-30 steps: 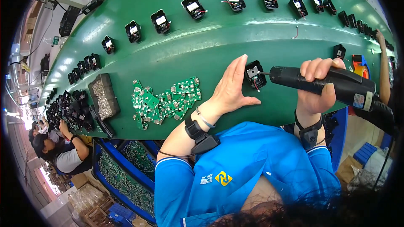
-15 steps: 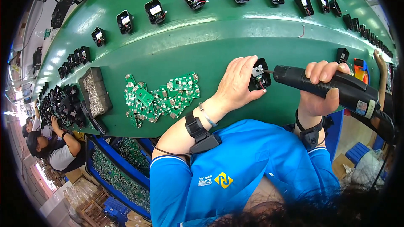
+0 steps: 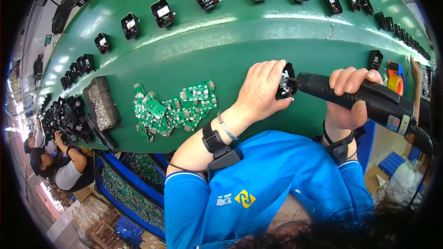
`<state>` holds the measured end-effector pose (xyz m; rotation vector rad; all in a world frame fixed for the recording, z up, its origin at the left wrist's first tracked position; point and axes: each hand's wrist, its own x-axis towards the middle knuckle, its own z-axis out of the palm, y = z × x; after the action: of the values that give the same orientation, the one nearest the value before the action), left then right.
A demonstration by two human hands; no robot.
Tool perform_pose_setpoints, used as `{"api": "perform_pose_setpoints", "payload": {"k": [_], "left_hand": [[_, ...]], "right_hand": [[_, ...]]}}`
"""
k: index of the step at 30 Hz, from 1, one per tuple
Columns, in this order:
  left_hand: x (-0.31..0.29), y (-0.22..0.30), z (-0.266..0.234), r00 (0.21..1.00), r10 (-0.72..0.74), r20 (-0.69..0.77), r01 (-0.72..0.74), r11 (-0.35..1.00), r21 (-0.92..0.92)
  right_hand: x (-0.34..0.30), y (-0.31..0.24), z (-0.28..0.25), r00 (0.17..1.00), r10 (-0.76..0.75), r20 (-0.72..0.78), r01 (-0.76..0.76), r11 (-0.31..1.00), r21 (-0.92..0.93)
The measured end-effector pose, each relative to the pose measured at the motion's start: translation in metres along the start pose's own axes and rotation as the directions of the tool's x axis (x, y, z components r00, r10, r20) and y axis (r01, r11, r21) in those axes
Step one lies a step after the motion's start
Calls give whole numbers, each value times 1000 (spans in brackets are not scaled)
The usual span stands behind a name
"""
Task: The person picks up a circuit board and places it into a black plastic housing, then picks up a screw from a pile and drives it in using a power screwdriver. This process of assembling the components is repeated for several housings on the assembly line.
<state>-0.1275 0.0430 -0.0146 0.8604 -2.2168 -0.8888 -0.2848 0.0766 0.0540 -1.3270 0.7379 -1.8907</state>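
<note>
Glossy green tabletop reflects light; the electric screwdriver looks matt black plastic; the blue sleeves are cloth.

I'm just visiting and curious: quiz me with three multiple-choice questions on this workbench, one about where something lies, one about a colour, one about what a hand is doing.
1. Where does the pile of green circuit boards lie?
A. Left of the left hand
B. Right of the right hand
C. On the floor

2. What colour is the table?
A. Red
B. Green
C. White

3. What is the right hand doing?
A. Lying flat and empty
B. Gripping a black electric screwdriver
C. Lifting a tray

Answers: 1 A, the boards sit beyond the left hand. 2 B, the surface is green. 3 B, its fingers wrap the black electric screwdriver, whose tip meets the small black casing.
</note>
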Motion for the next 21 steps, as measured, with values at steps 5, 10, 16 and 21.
{"api": "perform_pose_setpoints", "payload": {"k": [5,10,16,21], "left_hand": [[2,-1,1,1000,2,17,-2,1000,6],[3,0,1,1000,6,3,-6,1000,14],[2,-2,0,1000,-1,8,1,1000,16],[3,-1,0,1000,4,1,-4,1000,6]], "right_hand": [[-1,2,0,1000,-7,6,7,1000,-19],[0,2,0,999,-14,30,15,1000,-14],[0,2,2,999,-17,41,17,1000,-5],[-1,3,3,998,-6,56,7,1000,-25]]}}
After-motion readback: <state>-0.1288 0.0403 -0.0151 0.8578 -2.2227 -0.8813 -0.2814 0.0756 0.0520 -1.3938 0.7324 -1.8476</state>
